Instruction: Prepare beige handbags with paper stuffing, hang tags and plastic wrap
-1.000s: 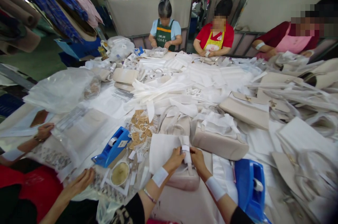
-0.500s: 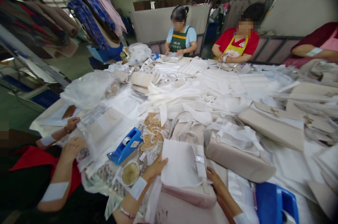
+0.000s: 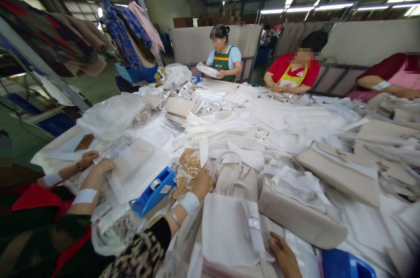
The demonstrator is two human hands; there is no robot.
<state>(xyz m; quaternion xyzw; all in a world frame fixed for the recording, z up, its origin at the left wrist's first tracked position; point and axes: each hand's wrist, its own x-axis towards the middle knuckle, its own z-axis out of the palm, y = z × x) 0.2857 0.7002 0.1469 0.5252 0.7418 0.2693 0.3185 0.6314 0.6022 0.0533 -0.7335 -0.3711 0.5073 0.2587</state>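
In the head view, a pale beige handbag (image 3: 238,265) lies in front of me with a white foam sheet (image 3: 225,234) over it. A clear-taped strip runs along the sheet's right side. My left hand (image 3: 201,184) is over a heap of brown card tags with white strings (image 3: 187,168), beyond the bag's upper left corner. Its fingers stretch forward and their tips are partly hidden. Close by the bag's right edge, my right hand (image 3: 284,251) has its fingers apart, with nothing visible in them.
A blue tape dispenser (image 3: 154,190) stands left of the tags, and another blue dispenser (image 3: 348,265) at the lower right. Wrapped handbags (image 3: 302,212) crowd the right side. A co-worker's hands (image 3: 98,164) handle a bagged item at left. Other people sit across the table.
My left hand has left the foam-covered handbag and moved up onto the brown tags. My right hand has shifted slightly down and right. Across the table, a person has lifted a white packet.
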